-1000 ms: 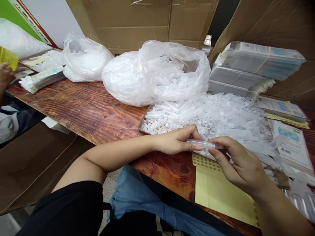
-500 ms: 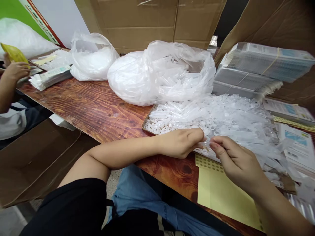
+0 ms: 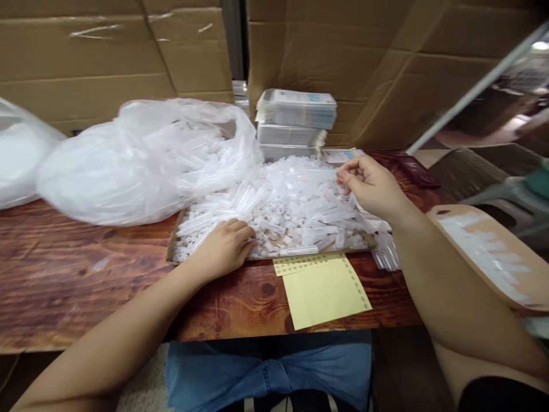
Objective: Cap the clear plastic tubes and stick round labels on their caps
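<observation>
A shallow cardboard tray (image 3: 171, 247) is heaped with clear plastic tubes (image 3: 274, 200) and small white plastic pieces. My left hand (image 3: 225, 246) rests over its front left part, fingers curled down together among the pieces; the fingertips are hidden, and so is anything between them. Above the right back side of the heap, my right hand (image 3: 369, 186) is raised with thumb and fingers pinched together. Whatever lies in that pinch is too small and blurred to name.
Stuffed clear plastic bags (image 3: 128, 166) stand behind and left of the tray. Banded stacks of printed cards (image 3: 295, 117) rise at the back. Yellow sticker sheets (image 3: 323, 294) lie in front. On the right are a beige board (image 3: 536, 274) with translucent pieces and a dark red item (image 3: 416, 170).
The view has swung right. My hands, which were close together at a clear tube, have parted: the left lies on the heap, the right is lifted towards the back right.
</observation>
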{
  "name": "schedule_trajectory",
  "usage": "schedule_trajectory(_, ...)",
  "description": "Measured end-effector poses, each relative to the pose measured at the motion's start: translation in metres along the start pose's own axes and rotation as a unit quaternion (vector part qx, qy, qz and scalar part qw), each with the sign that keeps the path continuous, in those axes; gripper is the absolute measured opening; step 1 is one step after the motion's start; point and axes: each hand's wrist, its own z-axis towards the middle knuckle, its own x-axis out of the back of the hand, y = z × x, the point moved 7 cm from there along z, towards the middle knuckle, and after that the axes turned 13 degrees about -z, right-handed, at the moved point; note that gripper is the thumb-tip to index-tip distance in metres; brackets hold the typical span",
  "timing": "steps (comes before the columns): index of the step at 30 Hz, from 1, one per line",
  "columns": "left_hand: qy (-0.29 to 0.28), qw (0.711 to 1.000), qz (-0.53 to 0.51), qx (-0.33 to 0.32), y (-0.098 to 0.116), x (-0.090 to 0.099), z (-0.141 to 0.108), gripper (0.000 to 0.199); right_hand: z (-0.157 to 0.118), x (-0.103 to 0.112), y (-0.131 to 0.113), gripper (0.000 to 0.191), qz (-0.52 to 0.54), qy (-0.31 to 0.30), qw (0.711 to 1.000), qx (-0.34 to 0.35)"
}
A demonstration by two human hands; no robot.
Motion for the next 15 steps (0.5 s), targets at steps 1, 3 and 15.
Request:
schedule_trajectory(1,-0.004,1.000,0.002,-0.004,0.000,0.000,0.001,0.021,0.004,0.006,0.010,0.009,-0.022,0.007,1.000,-0.018)
schedule_trajectory(3,-0.005,1.000,0.006,-0.004,-0.001,0.001,0.001,0.024,0.009,0.013,0.025,0.009,-0.061,0.008,0.998,-0.033)
schedule_trajectory(15,-0.028,0.999,0.012,0.014,-0.009,-0.002,0.005,0.040,-0.007,-0.010,0.046,0.014,-0.148,-0.041,0.988,0.025)
